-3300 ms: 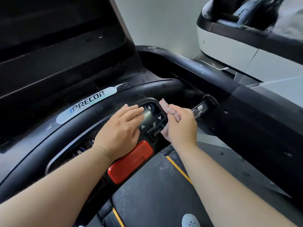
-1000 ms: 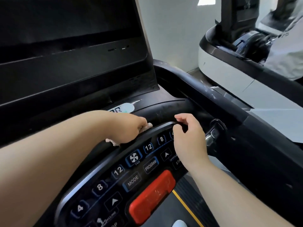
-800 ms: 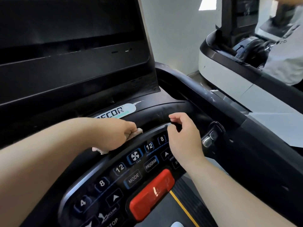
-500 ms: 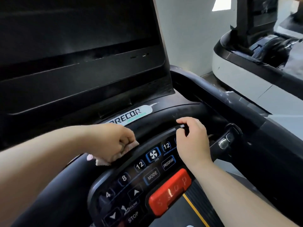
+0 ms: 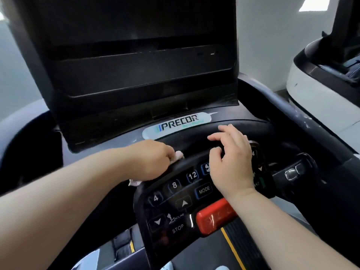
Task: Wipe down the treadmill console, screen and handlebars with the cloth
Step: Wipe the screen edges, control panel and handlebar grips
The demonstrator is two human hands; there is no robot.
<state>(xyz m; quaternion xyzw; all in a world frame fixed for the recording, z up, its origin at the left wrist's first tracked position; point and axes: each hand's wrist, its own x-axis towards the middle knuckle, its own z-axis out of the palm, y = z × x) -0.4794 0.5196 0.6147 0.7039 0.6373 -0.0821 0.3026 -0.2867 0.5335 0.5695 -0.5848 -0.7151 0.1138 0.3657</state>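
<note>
My left hand [image 5: 153, 160] grips a small pale pink cloth [image 5: 179, 154] and presses it on the black front handlebar [image 5: 194, 143], just above the keypad's upper left rim. Bits of cloth stick out at the knuckles and under the wrist. The black button console [image 5: 175, 193] holds number keys, MODE, STOP and a red stop bar [image 5: 214, 216]. My right hand [image 5: 230, 162] hovers over the console's upper right part with its fingers loosely spread. It holds nothing. The dark screen [image 5: 136, 45] stands upright behind the Precor label [image 5: 179, 124].
The right side rail [image 5: 296, 121] runs back along the right, with a small grip sensor [image 5: 294, 173] below it. A white and black machine [image 5: 321, 80] stands at the far right. The treadmill belt with a yellow stripe [image 5: 231, 248] lies under the console.
My view has swung left and up, so the screen is centred. My left hand has slid the cloth a little along the handlebar. My right hand has lifted off the console rim and spread its fingers.
</note>
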